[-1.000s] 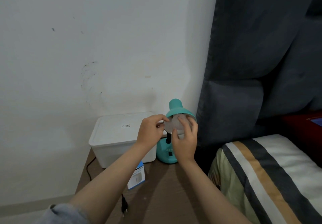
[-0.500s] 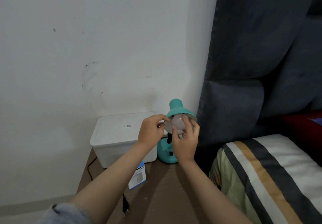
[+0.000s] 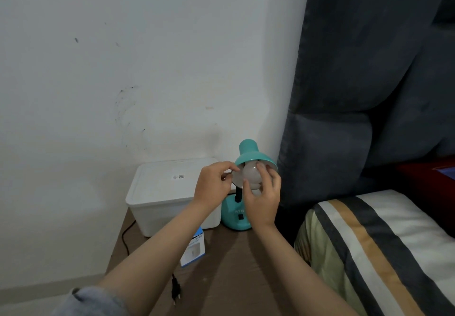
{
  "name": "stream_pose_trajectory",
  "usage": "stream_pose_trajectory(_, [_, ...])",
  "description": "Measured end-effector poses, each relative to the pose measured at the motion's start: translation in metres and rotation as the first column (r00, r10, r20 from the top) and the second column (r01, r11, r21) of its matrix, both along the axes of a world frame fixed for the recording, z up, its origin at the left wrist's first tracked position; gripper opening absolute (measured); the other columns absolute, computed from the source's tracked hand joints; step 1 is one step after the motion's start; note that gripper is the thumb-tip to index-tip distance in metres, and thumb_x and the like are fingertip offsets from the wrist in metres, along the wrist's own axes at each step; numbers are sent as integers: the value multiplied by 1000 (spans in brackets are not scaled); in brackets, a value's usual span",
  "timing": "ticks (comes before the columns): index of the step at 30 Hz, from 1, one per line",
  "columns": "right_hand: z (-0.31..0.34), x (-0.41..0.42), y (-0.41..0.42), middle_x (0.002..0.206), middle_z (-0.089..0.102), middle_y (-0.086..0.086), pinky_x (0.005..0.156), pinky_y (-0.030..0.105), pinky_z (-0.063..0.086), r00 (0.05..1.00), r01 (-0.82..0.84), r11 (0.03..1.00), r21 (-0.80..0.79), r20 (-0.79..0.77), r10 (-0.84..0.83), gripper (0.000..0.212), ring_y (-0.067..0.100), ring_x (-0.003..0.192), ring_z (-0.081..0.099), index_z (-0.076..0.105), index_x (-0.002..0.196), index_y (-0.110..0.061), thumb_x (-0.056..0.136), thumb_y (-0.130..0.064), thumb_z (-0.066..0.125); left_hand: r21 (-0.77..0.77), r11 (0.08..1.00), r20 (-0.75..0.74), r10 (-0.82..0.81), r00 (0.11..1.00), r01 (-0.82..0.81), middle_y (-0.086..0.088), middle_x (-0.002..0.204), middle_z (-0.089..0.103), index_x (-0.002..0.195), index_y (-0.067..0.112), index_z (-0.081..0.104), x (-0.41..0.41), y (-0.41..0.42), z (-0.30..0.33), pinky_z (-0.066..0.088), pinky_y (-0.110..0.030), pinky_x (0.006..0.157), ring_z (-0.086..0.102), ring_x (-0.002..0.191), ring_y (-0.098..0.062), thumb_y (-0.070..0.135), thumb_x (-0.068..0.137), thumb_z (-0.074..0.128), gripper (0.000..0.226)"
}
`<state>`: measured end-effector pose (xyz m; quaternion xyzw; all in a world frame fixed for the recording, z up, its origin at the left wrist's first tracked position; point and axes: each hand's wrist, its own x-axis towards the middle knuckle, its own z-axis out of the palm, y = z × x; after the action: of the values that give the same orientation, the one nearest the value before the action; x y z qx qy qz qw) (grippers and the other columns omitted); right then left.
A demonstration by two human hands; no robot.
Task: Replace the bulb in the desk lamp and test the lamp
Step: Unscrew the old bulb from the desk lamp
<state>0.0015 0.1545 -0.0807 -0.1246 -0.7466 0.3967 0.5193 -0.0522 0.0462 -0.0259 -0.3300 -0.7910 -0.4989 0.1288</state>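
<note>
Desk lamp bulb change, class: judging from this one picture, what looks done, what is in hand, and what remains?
Done: the lamp's plug lies loose on the table, so power looks disconnected. In hand: the left hand steadies the teal shade while the right hand grips the bulb in it; old or new, I cannot tell. A bulb box waits. Left: plugging in and testing.

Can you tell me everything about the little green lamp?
The lamp is teal and looks like painted metal or plastic. Its rounded base has a black switch, a short black neck and a cone shade tilted toward the viewer. A frosted bulb sits inside it. The left hand pinches the shade's rim; the right hand grips the bulb.
</note>
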Motion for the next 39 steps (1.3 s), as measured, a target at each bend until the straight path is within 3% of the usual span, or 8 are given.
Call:
stream_pose_trajectory(6, [-4, 2, 2, 133, 44, 18, 97, 1, 31, 999, -18, 1000, 23, -28, 18, 45, 15, 123, 42, 62, 118, -10, 76, 1, 72, 0, 1000, 11, -4, 1000, 4, 4, 87, 68, 87, 16, 71, -2, 0, -1, 46, -5, 69, 67, 73, -15, -9, 78, 57, 30])
stream_pose_trajectory(9, [-4, 1, -1, 130, 43, 18, 97, 7, 35, 999, 3, 999, -34, -41, -4, 53, 12, 121, 42, 58, 124, -12, 74, -11, 78, 1, 1000, 3, -6, 1000, 6, 3, 86, 68, 87, 15, 71, -1, 0, -1, 46, -6, 69, 67, 73, -15, -9, 79, 57, 29])
stream_pose_trajectory(14, [-3, -5, 0, 120, 50, 13, 84, 44, 56, 998, 0, 996, -85, -56, -5, 45, 29, 109, 56, 58, 122, -15, 79, -19, 72, 6, 1000, -8, -4, 1000, 4, 2, 87, 69, 87, 15, 71, -3, 0, -2, 52, -14, 72, 67, 74, -15, -8, 78, 57, 28])
stream_pose_trajectory(22, [0, -2, 4, 128, 47, 15, 103, 9, 33, 999, -40, 999, 28, -5, 40, 35, 17, 123, 43, 67, 107, -10, 75, 5, 70, 0, 1000, 21, 5, 1000, -5, 1, 87, 70, 86, 17, 71, -3, 0, -1, 47, -8, 68, 68, 72, -15, -8, 78, 57, 29])
stream_pose_trajectory(29, [-4, 0, 4, 131, 44, 13, 103, 35, 45, 998, -55, 998, 30, -22, 55, 40, 25, 125, 45, 66, 110, -18, 76, 2, 71, -1, 1000, 3, 9, 1000, -9, 4, 87, 68, 87, 16, 71, -2, 0, -2, 46, -6, 69, 67, 73, -14, -8, 78, 57, 29])
stream_pose_trajectory(34, [-3, 1, -2, 130, 42, 14, 97, 21, 45, 999, 8, 998, -69, -49, -11, 51, 17, 120, 46, 57, 125, -17, 78, -18, 75, -3, 1000, -14, 11, 1000, -12, 2, 88, 69, 87, 14, 71, -1, 1, -2, 45, -5, 69, 67, 71, -16, -8, 78, 57, 27])
stream_pose_trajectory(37, [2, -3, -3, 124, 48, 10, 88, 40, 54, 999, 37, 989, -141, 3, -37, 47, 24, 112, 54, 56, 124, -13, 80, -23, 73, -2, 1000, -8, 18, 1000, -18, 5, 86, 67, 86, 13, 71, 0, 0, -2, 43, -3, 68, 67, 71, -17, -8, 78, 57, 27])
stream_pose_trajectory(39, [4, -4, 0, 119, 51, 10, 88, 40, 54, 999, 40, 994, -101, 19, -38, 42, 24, 109, 56, 60, 118, -10, 80, -18, 73, -3, 1000, -3, 22, 1000, -22, 4, 86, 68, 86, 13, 71, -1, 0, -1, 44, -3, 67, 67, 72, -16, -9, 78, 57, 27])
